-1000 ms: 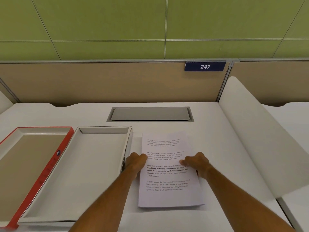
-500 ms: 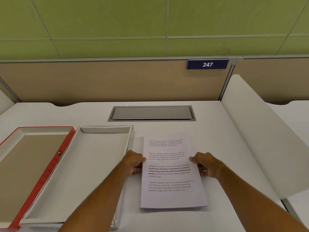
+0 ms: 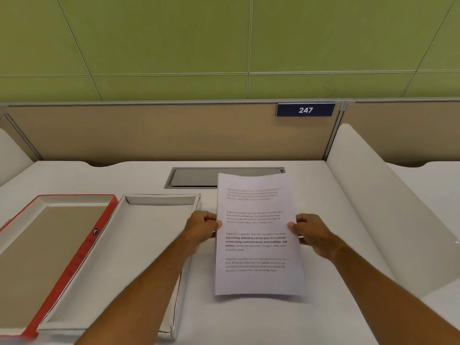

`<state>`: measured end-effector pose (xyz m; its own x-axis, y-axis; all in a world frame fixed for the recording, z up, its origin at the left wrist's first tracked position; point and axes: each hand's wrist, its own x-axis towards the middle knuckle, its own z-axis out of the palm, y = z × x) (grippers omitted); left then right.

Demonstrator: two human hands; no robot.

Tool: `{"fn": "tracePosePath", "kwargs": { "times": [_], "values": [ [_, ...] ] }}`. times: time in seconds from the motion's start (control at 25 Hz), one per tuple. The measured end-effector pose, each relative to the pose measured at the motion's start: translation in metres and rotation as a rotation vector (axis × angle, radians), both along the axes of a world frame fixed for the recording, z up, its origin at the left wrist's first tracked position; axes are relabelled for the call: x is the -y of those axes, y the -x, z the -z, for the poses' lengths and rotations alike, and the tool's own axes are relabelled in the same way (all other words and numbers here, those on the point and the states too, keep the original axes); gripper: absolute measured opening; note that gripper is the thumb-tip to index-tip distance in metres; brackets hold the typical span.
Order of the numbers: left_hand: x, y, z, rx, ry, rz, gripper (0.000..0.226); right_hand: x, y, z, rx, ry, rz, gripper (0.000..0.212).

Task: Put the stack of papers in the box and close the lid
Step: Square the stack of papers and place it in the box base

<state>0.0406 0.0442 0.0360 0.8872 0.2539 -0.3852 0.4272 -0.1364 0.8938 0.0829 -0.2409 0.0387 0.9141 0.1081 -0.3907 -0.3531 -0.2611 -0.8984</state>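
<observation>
A white stack of papers (image 3: pixel 256 280) with printed paragraphs is lifted off the desk, its far end tilted up over the desk's cable hatch. My left hand (image 3: pixel 202 227) grips its left edge and my right hand (image 3: pixel 311 232) grips its right edge. Left of the papers lies the shallow white box (image 3: pixel 129 245), empty, with my left forearm crossing its right side. Beside it at the far left, the red-rimmed lid (image 3: pixel 82 252) lies upside down with its brown inside showing.
A grey cable hatch (image 3: pixel 194 178) is set into the white desk (image 3: pixel 273 319) behind the papers. A white curved divider (image 3: pixel 388 207) rises on the right. A beige partition (image 3: pixel 149 130) with a "247" plate (image 3: pixel 305 110) closes the back.
Both hands shifted from resting on the papers to gripping the side edges, and the stack has come up off the desk toward me, its far end raised.
</observation>
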Motion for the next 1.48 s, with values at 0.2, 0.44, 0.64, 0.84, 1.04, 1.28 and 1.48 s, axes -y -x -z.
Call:
{"fn": "tracePosePath", "kwargs": {
  "times": [0.2,0.44,0.64,0.84,1.04,1.28,1.48],
  "values": [
    [-0.002,0.005,-0.037,0.257,-0.141,0.059,0.018,0.017,-0.001,-0.032,0.277,-0.085,-0.05,0.014],
    [0.002,0.022,-0.041,0.327,-0.301,0.092,0.017,0.021,0.012,-0.029,0.333,-0.04,-0.098,0.022],
    [-0.001,0.021,-0.058,0.406,-0.306,0.075,0.028,0.023,0.008,-0.05,0.376,-0.067,-0.159,0.032],
    [0.001,0.015,-0.068,0.44,-0.318,0.062,0.025,0.02,0.008,-0.053,0.432,-0.04,-0.123,0.031],
    [-0.006,0.014,-0.062,0.415,-0.301,0.062,0.023,0.024,0.005,-0.053,0.416,-0.062,-0.149,0.03],
    [0.003,0.017,-0.048,0.377,-0.323,0.027,0.021,0.024,0.012,-0.039,0.397,-0.041,-0.094,0.022],
    [-0.001,0.026,-0.058,0.388,-0.269,0.026,0.02,0.019,0.014,-0.048,0.414,-0.021,-0.091,0.02]
  ]
}}
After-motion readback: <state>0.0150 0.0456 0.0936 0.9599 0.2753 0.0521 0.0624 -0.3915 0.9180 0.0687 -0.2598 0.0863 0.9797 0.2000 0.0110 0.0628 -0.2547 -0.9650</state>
